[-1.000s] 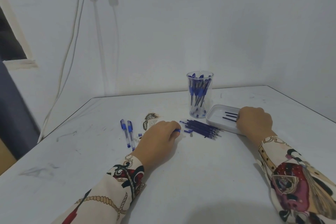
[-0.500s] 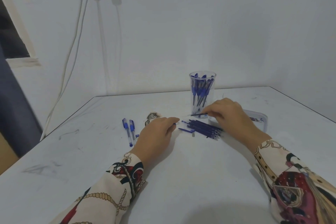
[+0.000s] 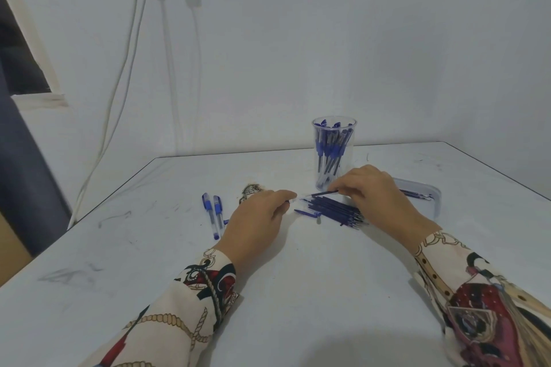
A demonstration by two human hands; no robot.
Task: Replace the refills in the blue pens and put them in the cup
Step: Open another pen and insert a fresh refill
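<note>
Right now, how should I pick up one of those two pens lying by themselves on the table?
Probably pinch the nearer pen around its clear middle, coming straight down from above. It lies flat on the table, pointing roughly toward and away from you, so put fingers on its left and right sides. The other pen lies close on its left, so that gap is narrow.

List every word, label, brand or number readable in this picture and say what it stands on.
None can be read.
Two blue capped pens lying on the white table: any barrel print is too small.
Pens in the clear plastic cup: too blurred.
Patterned sleeves: ropes and figures only, no letters visible.
Brownish mark on the table: no text discernible.
</note>
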